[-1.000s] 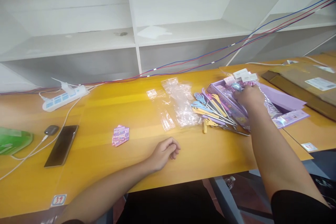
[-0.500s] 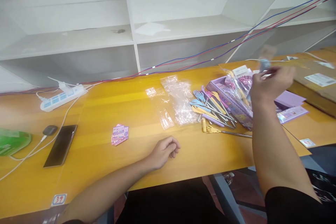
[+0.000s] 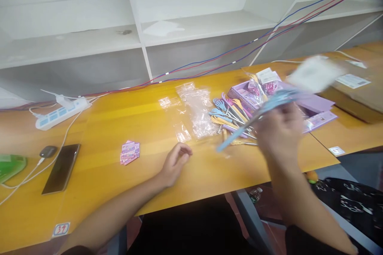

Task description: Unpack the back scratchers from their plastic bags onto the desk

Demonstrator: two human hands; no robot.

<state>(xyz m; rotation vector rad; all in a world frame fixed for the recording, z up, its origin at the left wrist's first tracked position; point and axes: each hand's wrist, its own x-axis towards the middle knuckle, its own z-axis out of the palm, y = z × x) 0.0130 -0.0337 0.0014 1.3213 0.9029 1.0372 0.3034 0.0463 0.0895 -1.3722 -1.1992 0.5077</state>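
Note:
In the head view my right hand (image 3: 278,133) is closed around a light blue back scratcher (image 3: 231,139), smeared by motion, held slantwise over the table. A white blurred thing (image 3: 315,73) shows just beyond that hand; its kind I cannot make out. Under and left of the hand lies a pile of back scratchers (image 3: 229,117) in blue, yellow, purple and pink with metal rods. My left hand (image 3: 175,163) rests above the wood near the front, fingers loosely curved and thumb apart, holding nothing. Clear plastic bags (image 3: 200,113) lie beyond it.
A purple box (image 3: 238,89) holds bagged back scratchers. A cardboard box (image 3: 362,103) stands at right. Small pink-purple cards (image 3: 130,152) lie left, near a phone (image 3: 61,169), a power strip (image 3: 62,113) and a green container (image 3: 11,167). Shelves (image 3: 197,28) and cables run behind.
My right hand has come back from the far right toward the middle, bringing the blue back scratcher. My left thumb and fingers have parted. The view has shifted slightly right.

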